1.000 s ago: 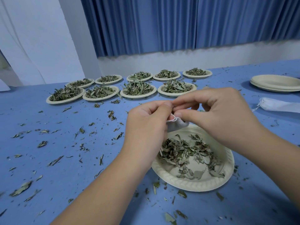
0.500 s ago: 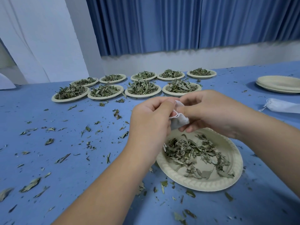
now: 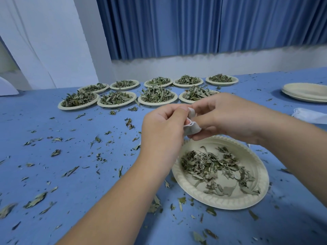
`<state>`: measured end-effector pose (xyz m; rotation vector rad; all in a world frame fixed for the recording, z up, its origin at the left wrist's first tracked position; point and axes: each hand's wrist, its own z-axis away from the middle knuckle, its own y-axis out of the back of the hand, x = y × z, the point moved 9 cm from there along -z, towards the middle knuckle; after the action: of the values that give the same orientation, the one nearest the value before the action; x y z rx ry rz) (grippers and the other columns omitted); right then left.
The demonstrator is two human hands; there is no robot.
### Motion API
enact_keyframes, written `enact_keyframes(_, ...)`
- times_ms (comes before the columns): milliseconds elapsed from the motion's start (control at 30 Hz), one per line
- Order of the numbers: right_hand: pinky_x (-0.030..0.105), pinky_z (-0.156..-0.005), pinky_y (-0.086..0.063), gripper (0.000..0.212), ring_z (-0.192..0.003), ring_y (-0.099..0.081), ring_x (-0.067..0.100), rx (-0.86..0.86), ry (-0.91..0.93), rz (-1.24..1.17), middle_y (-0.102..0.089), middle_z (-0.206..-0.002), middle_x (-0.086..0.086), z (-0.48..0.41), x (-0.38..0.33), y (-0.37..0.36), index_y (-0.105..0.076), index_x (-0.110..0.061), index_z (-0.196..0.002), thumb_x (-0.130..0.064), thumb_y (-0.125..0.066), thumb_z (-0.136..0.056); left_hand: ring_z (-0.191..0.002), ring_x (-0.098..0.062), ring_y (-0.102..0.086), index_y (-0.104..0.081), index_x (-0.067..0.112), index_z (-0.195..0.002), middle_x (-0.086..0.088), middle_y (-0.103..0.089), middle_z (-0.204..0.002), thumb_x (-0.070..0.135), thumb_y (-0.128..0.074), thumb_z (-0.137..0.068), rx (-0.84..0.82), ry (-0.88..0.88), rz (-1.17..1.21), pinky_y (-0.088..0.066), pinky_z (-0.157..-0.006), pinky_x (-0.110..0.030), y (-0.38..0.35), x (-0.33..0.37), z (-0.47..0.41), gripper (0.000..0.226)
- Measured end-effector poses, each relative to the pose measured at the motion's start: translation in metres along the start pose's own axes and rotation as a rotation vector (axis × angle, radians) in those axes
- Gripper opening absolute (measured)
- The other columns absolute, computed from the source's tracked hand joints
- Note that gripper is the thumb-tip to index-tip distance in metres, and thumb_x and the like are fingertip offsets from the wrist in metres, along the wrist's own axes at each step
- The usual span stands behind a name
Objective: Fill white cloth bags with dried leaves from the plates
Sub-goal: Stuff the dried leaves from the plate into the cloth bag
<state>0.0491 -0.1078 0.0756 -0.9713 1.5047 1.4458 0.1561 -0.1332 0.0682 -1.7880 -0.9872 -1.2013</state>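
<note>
Pinching the white cloth bag (image 3: 192, 129) at its mouth with curled fingers (image 3: 179, 112), the left hand (image 3: 163, 133) and right hand (image 3: 231, 119) hold it just above the far rim of the near plate (image 3: 221, 204). Best spread the mouth wide there, so any spilled dried leaves (image 3: 208, 165) land back on the plate.

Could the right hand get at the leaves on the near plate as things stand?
Probably yes, once it lets go: the right hand pinches the cloth bag just above the near plate, whose leaves lie uncovered.
</note>
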Motion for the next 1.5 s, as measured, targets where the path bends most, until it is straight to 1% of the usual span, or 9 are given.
enact_keyframes(167,0.021,-0.052,-0.053,0.017,-0.055,-0.061,0.015,0.193,0.027,0.166,-0.065,-0.070,0.020,-0.002,-0.006,0.009,-0.071,-0.001,-0.081,0.013,-0.063,-0.075,-0.031,-0.002,-0.044,-0.067,-0.010,-0.088,0.007,-0.048,-0.043,0.001,-0.055,-0.093,-0.015,0.018,0.043,-0.035,-0.038,-0.011,-0.005,-0.002,0.002,0.017)
enact_keyframes(333,0.023,-0.046,-0.051,0.022,-0.046,-0.061,0.017,0.321,0.037,0.419,-0.060,-0.052,0.005,-0.013,-0.015,0.008,-0.063,-0.013,-0.061,0.006,-0.060,-0.073,-0.034,-0.004,-0.036,-0.066,-0.006,-0.078,0.007,-0.053,-0.047,0.008,-0.060,-0.090,-0.005,0.011,-0.038,-0.028,-0.040,-0.017,0.000,-0.004,-0.001,0.019)
enact_keyframes(467,0.043,-0.068,-0.061,0.025,-0.056,-0.066,0.021,0.265,0.052,0.290,-0.062,-0.058,0.007,-0.013,-0.014,0.005,-0.065,-0.016,-0.061,0.007,-0.064,-0.072,-0.034,-0.002,-0.046,-0.065,-0.006,-0.077,0.009,-0.052,-0.046,0.003,-0.056,-0.091,0.035,-0.016,-0.066,-0.031,-0.037,-0.010,0.008,0.001,-0.006,0.019)
enact_keyframes(667,0.028,-0.061,-0.059,0.024,-0.071,-0.072,0.022,0.114,0.036,0.076,-0.073,-0.083,0.015,-0.006,-0.003,0.004,-0.071,-0.009,-0.093,0.008,-0.065,-0.077,-0.037,-0.001,-0.041,-0.075,0.020,-0.070,0.014,-0.052,-0.046,0.011,-0.058,-0.091,0.080,-0.031,-0.202,-0.042,-0.052,-0.023,0.017,0.003,-0.008,0.029)
enact_keyframes(800,0.033,-0.066,-0.061,0.028,-0.069,-0.073,0.026,0.140,0.031,0.031,-0.074,-0.083,0.012,-0.002,0.003,0.013,-0.066,-0.006,-0.107,0.006,-0.054,-0.084,-0.036,-0.002,-0.039,-0.075,0.020,-0.075,0.015,-0.049,-0.045,0.013,-0.058,-0.092,0.080,-0.057,-0.243,-0.029,-0.049,-0.025,0.017,0.007,-0.007,0.026)
enact_keyframes(1033,0.014,-0.051,-0.048,0.023,-0.048,-0.063,0.003,0.277,0.174,0.667,-0.068,-0.078,-0.011,0.011,-0.015,0.016,-0.068,-0.025,-0.097,-0.024,-0.074,-0.075,-0.036,-0.003,-0.042,-0.075,0.017,-0.072,0.013,-0.054,-0.048,0.012,-0.058,-0.092,0.050,-0.024,-0.244,-0.041,-0.049,-0.022,0.012,0.000,-0.006,0.027)
enact_keyframes(1233,0.027,-0.063,-0.052,0.006,-0.063,-0.061,0.001,0.285,0.251,0.763,-0.067,-0.068,-0.011,0.017,-0.022,0.012,-0.070,-0.028,-0.081,-0.025,-0.066,-0.077,-0.035,0.000,-0.039,-0.075,0.022,-0.072,0.014,-0.053,-0.048,0.013,-0.059,-0.092,0.061,-0.044,-0.287,-0.032,-0.042,-0.015,0.013,0.001,-0.007,0.027)
enact_keyframes(1367,0.031,-0.061,-0.051,0.013,-0.064,-0.062,0.013,0.301,0.292,0.845,-0.067,-0.066,-0.005,0.021,-0.022,0.011,-0.072,-0.016,-0.080,-0.024,-0.062,-0.079,-0.044,-0.006,-0.045,-0.076,0.022,-0.074,0.012,-0.056,-0.051,0.016,-0.060,-0.092,0.054,-0.037,-0.296,-0.047,-0.051,-0.029,0.013,0.001,-0.006,0.026)
enact_keyframes(1500,0.035,-0.056,-0.053,0.027,-0.061,-0.065,0.021,0.295,0.322,0.754,-0.067,-0.063,0.000,0.024,-0.023,0.014,-0.072,-0.014,-0.081,-0.032,-0.052,-0.076,-0.041,-0.006,-0.040,-0.076,0.022,-0.074,0.012,-0.054,-0.050,0.016,-0.059,-0.092,0.052,-0.036,-0.299,-0.041,-0.050,-0.028,0.014,0.002,-0.006,0.026)
